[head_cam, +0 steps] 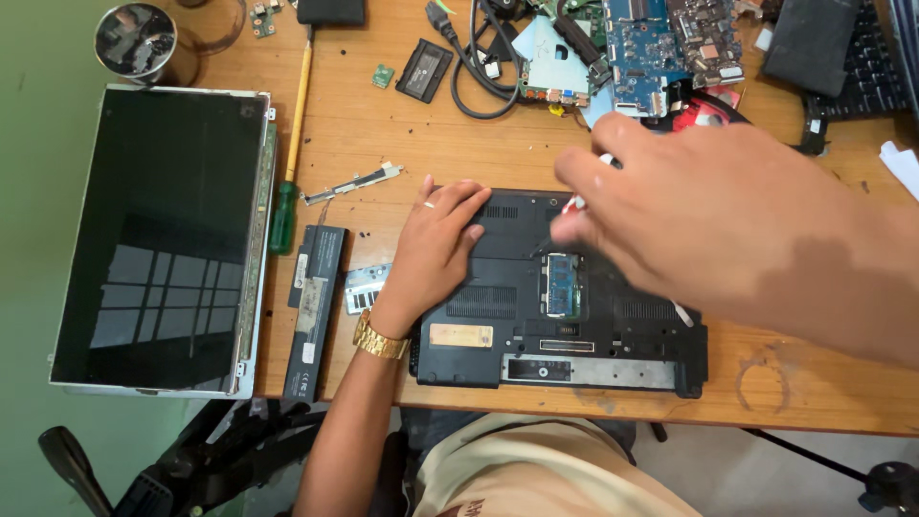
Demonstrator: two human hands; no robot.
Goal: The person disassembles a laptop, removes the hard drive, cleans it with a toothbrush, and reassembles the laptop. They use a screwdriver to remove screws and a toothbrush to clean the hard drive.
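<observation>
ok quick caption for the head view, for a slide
Left hand steadies an upturned black laptop on a wooden table while the right hand holds a thin tool over it.

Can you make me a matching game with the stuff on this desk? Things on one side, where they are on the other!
Things:
1. Screen panel
2. Screwdriver
3. Battery
4. Left hand

Places:
A. Flat on the upturned laptop
B. Far left, hanging over the desk edge
C. Between the panel and the laptop, near the front edge
D. Along the panel's right side, yellow shaft pointing away

Pairs: 1-B, 2-D, 3-C, 4-A
</observation>
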